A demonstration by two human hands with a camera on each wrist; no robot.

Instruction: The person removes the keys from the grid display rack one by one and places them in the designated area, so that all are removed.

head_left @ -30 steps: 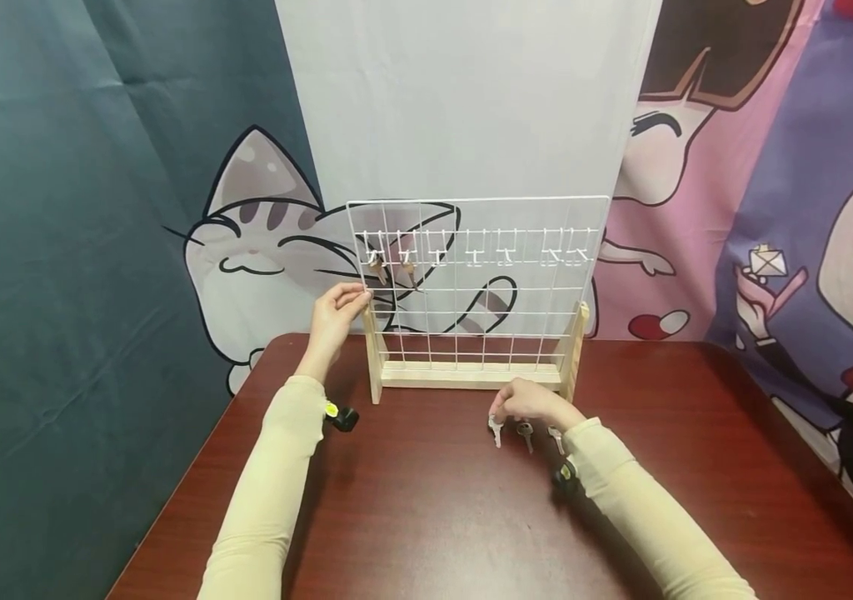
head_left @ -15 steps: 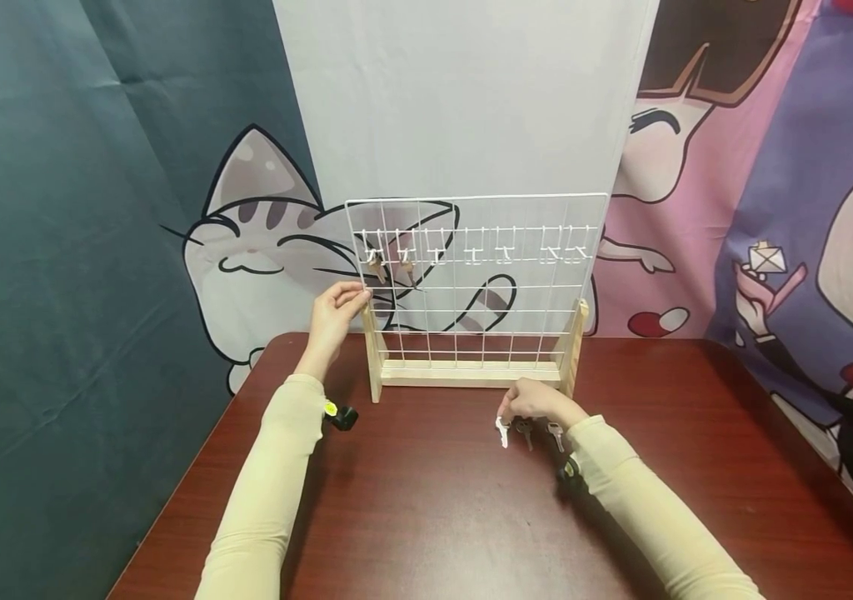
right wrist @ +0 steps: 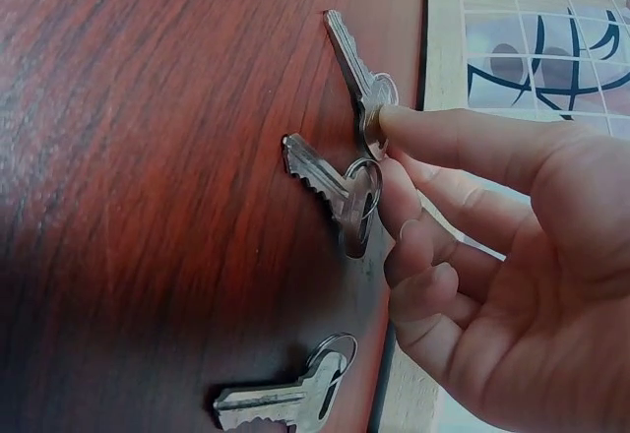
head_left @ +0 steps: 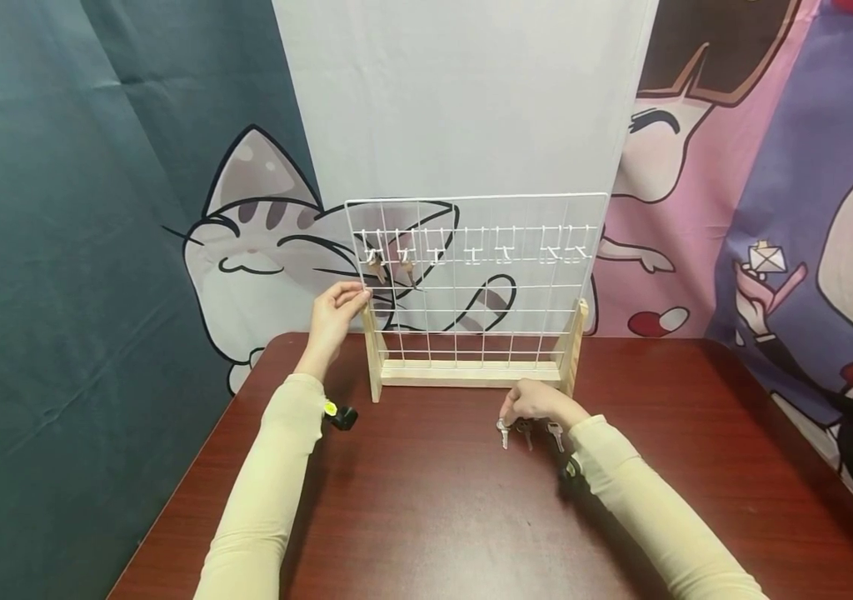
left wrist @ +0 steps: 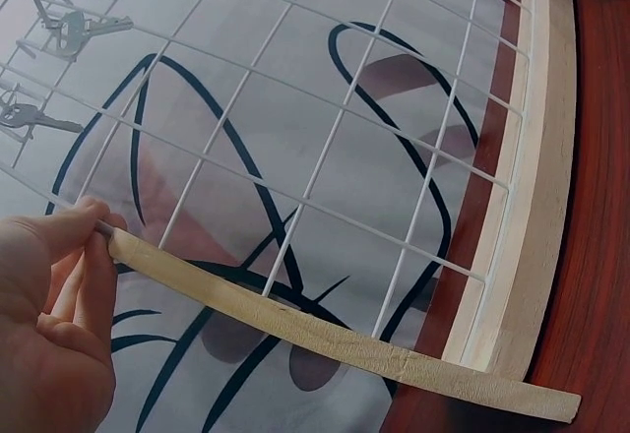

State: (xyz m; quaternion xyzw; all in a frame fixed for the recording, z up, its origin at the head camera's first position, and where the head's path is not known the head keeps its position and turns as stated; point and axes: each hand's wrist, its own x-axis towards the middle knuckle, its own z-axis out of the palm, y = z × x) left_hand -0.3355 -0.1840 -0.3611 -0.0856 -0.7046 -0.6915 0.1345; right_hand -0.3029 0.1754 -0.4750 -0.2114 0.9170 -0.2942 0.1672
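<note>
In the head view, holds the left edge of a white wire grid (head_left: 455, 287) with the left grip (head_left: 336, 312) and pinches a ringed key (head_left: 503, 436) with the right grip (head_left: 539, 402), low at the worktop (head_left: 434, 483), just in front of a wooden stand (head_left: 471, 375).

In the left wrist view, shows the grid's edge caught between thumb and fingers, at the top of the stand's upright (left wrist: 433, 374), with two hung keys (left wrist: 84, 30) at upper left.

In the right wrist view, shows the key's bow nipped between thumb and fingertips, a second key (right wrist: 340, 197) lying just beside the fingers, and a third key (right wrist: 285, 399) farther off.
</note>
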